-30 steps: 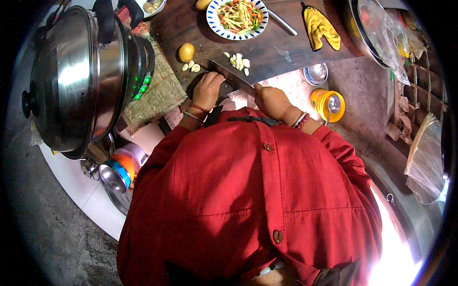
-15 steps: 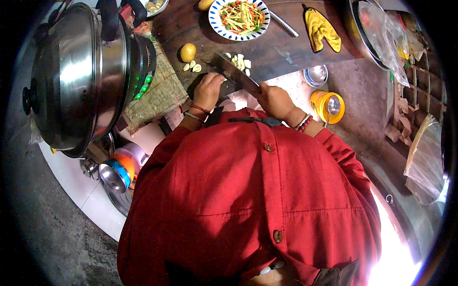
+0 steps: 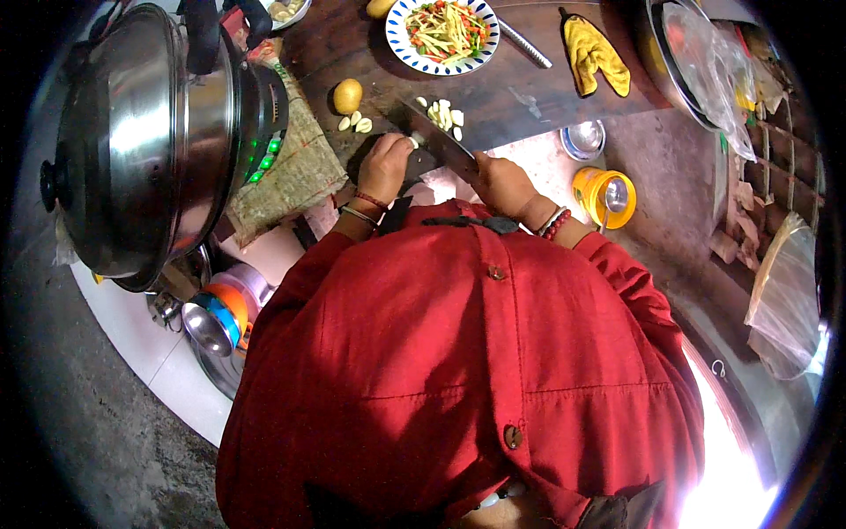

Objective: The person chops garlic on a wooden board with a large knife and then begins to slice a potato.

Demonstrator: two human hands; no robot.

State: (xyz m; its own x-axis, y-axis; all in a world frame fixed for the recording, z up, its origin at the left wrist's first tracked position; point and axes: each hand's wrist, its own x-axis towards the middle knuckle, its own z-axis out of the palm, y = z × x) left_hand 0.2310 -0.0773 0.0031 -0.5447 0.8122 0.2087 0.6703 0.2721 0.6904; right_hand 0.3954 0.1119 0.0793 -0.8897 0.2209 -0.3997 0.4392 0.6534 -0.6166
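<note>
The knife has shifted slightly toward the garlic. Right hand grips it; left hand pinches a pale piece

Knife: handle concealed from me by the right hand. Pale piece at the fingers of the left hand: too small for me to identify. 10 o'clock: lid hides interior of steel pot. 11 o'clock: bowl cropped by top edge. Near 12: yellow vegetable, likewise cut. 2 o'clock: clear plastic bag partly masks basin.
</note>
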